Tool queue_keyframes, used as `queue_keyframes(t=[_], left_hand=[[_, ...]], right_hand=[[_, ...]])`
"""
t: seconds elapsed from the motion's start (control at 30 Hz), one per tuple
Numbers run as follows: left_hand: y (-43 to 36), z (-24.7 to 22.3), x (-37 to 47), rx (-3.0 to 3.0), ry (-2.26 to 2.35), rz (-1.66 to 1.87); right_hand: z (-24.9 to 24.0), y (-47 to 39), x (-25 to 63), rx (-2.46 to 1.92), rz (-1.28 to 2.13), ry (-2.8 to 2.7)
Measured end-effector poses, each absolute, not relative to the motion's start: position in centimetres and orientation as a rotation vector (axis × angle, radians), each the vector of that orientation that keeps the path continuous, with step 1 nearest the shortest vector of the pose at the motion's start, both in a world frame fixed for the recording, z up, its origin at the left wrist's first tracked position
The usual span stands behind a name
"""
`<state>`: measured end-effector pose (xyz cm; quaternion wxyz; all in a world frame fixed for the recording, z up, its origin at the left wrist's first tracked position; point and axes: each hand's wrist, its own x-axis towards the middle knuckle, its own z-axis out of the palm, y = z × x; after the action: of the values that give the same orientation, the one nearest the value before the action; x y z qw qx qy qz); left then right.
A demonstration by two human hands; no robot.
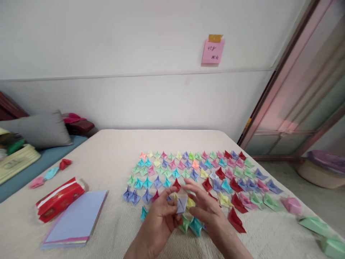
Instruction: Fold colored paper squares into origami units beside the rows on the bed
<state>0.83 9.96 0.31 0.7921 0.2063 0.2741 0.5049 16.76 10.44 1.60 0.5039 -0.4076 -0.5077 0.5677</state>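
Note:
Between my hands is a small folded piece of lavender paper (pixel 182 204), with creases across its face. My left hand (pixel 165 212) pinches it by its left side, fingers closed around the edge. Just to the right of the paper, my right hand (pixel 205 205) is raised with its fingers spread apart; whether a fingertip touches the paper I cannot tell. Rows of small folded paper boats in many colours lie beyond and around my hands, among them a dark red boat (pixel 236 220) and a teal boat (pixel 196 227). My hands and forearms hide some of the boats.
At left, a red packet (pixel 60 199) rests on a stack of coloured paper sheets (pixel 78 217). Behind it lie small pink, blue and red paper pieces (pixel 51 173). Larger green folded papers (pixel 314 225) sit near the right edge. A pink note (pixel 212 51) is taped to the wall.

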Motion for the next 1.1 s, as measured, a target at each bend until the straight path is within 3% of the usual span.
queue_keyframes(t=[0.2, 0.37, 0.5, 0.83, 1.1], left_hand=[[9.9, -0.4, 0.9, 0.437, 0.610, 0.934], [10.4, 0.1, 0.3, 0.865, 0.907, 1.113], [10.6, 0.1, 0.5, 1.101, 0.956, 1.078], [10.2, -0.6, 1.2, 0.756, 0.900, 1.217], [10.2, -1.4, 1.4, 0.853, 0.987, 1.225]], right_hand=[[1.6, 10.5, 16.9, -0.913, 1.532, -1.386], [1.4, 10.8, 16.8, -1.076, 1.264, -1.522], [1.5, 10.7, 16.1, -1.204, 1.303, -1.489], [0.0, 11.2, 15.0, -1.063, 1.449, -1.048], [0.4, 10.8, 14.9, -1.020, 1.429, -1.000]])
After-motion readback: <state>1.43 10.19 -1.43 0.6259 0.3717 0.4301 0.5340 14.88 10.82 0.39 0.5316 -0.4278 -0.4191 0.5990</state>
